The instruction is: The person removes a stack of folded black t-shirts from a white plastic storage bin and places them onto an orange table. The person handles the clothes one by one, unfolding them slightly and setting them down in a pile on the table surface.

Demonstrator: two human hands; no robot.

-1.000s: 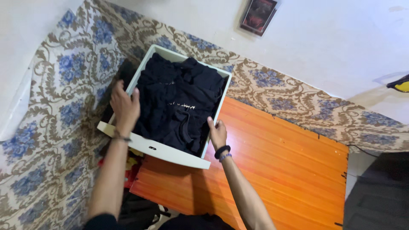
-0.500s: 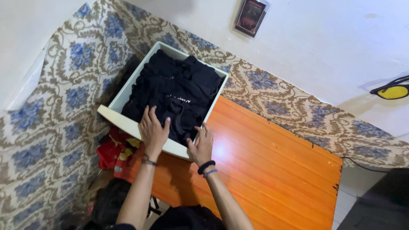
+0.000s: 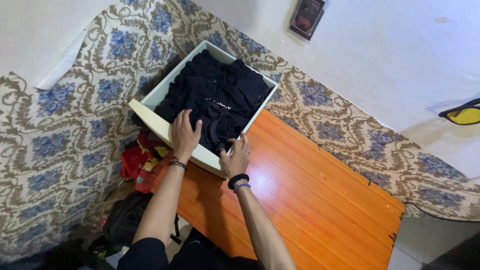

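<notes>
A white drawer (image 3: 150, 117) rests on an orange wooden tabletop (image 3: 310, 200), filled with folded black clothes (image 3: 220, 95). My left hand (image 3: 185, 134) lies flat over the drawer's near edge, fingers pressing on the black fabric. My right hand (image 3: 236, 159) grips the drawer's near right corner, thumb against the rim. Both wrists carry dark bands.
A floral blue and beige cloth (image 3: 75, 130) lines the wall around the table. Red and yellow clothing (image 3: 137, 160) and a dark bag (image 3: 125, 220) lie below the table's left side. A dark framed picture (image 3: 307, 17) hangs on the white wall. A yellow and black object (image 3: 462, 114) shows at the right.
Both hands have slid from the drawer's sides to its near edge. The view has shifted, so the drawer appears higher and the hands closer together.
</notes>
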